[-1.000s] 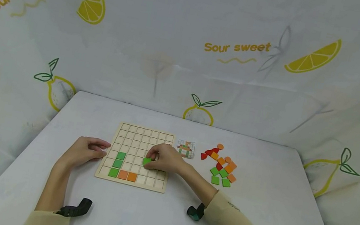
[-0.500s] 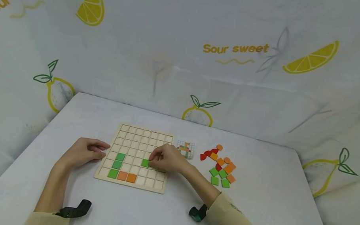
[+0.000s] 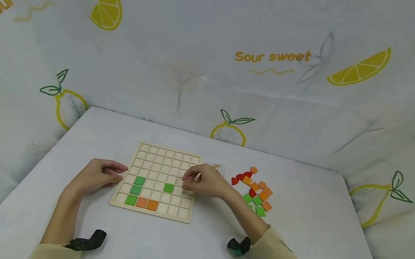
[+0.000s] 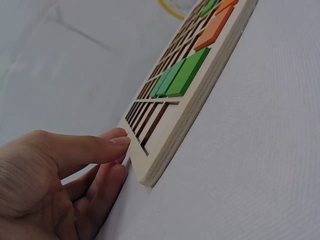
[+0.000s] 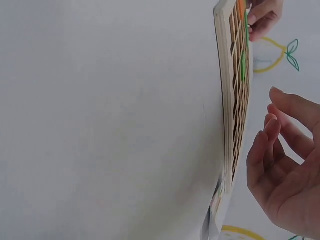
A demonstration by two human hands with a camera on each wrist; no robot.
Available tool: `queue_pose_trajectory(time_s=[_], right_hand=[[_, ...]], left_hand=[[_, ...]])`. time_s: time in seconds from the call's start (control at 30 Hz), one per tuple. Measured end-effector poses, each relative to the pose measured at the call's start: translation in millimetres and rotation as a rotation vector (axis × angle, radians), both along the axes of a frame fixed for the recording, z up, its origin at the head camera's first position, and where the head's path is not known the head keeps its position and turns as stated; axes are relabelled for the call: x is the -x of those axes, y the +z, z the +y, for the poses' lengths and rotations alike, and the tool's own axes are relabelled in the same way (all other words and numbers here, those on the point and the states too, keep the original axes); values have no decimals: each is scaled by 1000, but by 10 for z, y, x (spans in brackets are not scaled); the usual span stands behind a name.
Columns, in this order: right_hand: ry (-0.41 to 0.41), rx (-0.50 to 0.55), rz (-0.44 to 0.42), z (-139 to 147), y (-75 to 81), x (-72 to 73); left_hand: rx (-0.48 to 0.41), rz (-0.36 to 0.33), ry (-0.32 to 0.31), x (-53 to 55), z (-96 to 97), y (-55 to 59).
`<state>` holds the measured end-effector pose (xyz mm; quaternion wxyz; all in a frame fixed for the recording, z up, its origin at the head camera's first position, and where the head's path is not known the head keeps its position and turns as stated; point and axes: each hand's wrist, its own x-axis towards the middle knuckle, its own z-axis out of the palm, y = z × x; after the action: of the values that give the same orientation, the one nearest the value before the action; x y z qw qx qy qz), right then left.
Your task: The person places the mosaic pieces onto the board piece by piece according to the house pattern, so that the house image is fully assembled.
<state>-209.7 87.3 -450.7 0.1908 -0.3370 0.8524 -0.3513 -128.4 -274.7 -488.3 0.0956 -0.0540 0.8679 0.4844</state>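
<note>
One more green tile (image 3: 168, 188) joins the board (image 3: 158, 160); the empty right hand (image 3: 208, 181) withdraws over its right side, the relaxed left hand (image 3: 97, 176) touching its left.

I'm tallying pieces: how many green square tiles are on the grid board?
4: top green tile, middle green tile and bottom green tile in a left-side column, plus a lone green tile nearer the right hand, which may hide others.

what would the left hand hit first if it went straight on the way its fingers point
Probably the left edge of the grid board: the left hand sits against it, seemingly touching, though exact contact is hard to judge.
</note>
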Motion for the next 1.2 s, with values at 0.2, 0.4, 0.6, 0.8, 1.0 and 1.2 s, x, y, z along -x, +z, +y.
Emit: queue_pose_trajectory(time_s=[0.2, 0.4, 0.6, 0.8, 1.0, 1.2], right_hand=[[-77, 27, -11, 339, 53, 37], [-145, 36, -48, 723, -22, 5], [-202, 37, -71, 1082, -36, -69], [-263, -19, -58, 1478, -43, -131], [-305, -24, -52, 1728, -91, -167], [-326, -48, -53, 1817, -170, -170]], left_hand=[[-5, -2, -1, -6, 2, 3], [-12, -7, -2, -13, -11, 4], [-18, -2, -8, -11, -14, 4], [-6, -2, -5, -3, 5, -7], [4, -3, -3, -4, 5, -13], [15, 2, -3, -6, 3, -11]])
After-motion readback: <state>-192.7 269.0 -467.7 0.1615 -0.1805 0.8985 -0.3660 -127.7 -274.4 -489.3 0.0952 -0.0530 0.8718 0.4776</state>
